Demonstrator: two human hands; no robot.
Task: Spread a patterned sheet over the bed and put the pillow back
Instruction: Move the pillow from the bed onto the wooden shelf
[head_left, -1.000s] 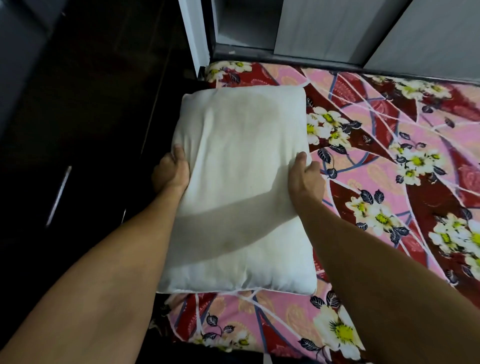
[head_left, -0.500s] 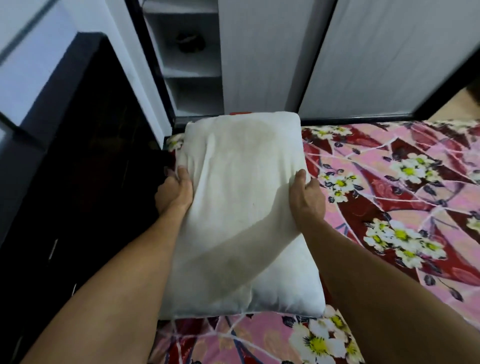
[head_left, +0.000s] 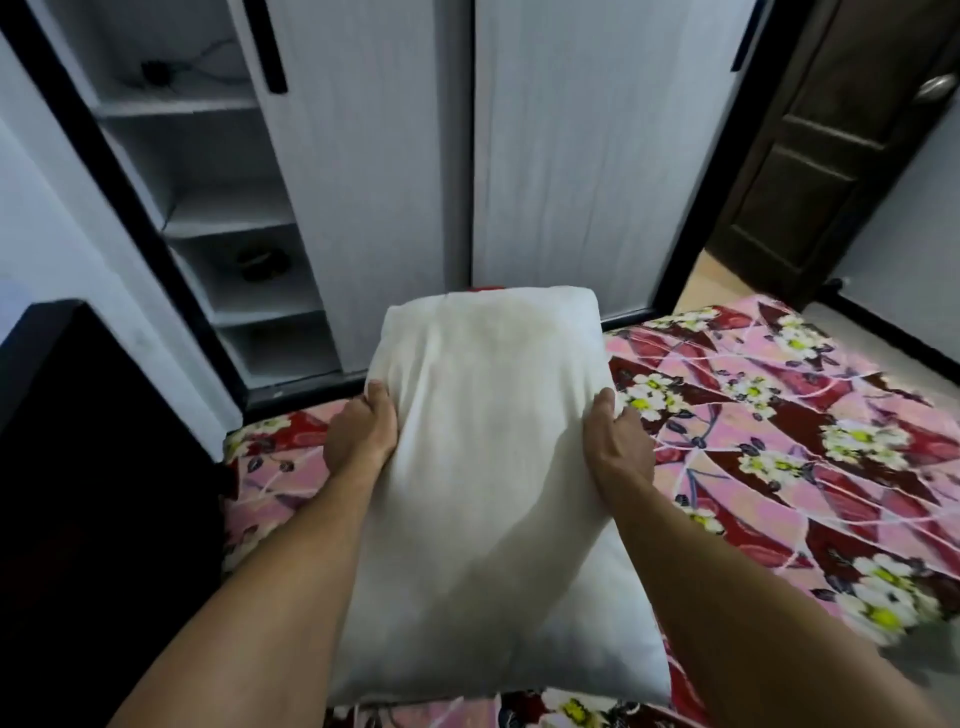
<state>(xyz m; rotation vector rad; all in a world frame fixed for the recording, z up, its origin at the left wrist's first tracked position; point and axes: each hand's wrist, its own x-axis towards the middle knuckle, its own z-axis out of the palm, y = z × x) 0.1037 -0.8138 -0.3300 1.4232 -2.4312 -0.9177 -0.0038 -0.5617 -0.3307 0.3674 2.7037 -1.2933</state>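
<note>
- Between the two hands, a white pillow (head_left: 488, 467) is held above the patterned sheet (head_left: 779, 441)
- Left hand (head_left: 361, 441) grasps its left edge
- Right hand (head_left: 618, 447) grasps its right edge

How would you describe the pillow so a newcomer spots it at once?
In front of the white wardrobe lies the bed's pink and red flowered sheet. Over its left part is the pillow, gripped at its sides by the left hand and right hand. Unlike the sheet, it is plain white, without pattern.

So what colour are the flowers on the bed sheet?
White with yellow middles, on the pink and dark red sheet, clearest in the head view.
</note>
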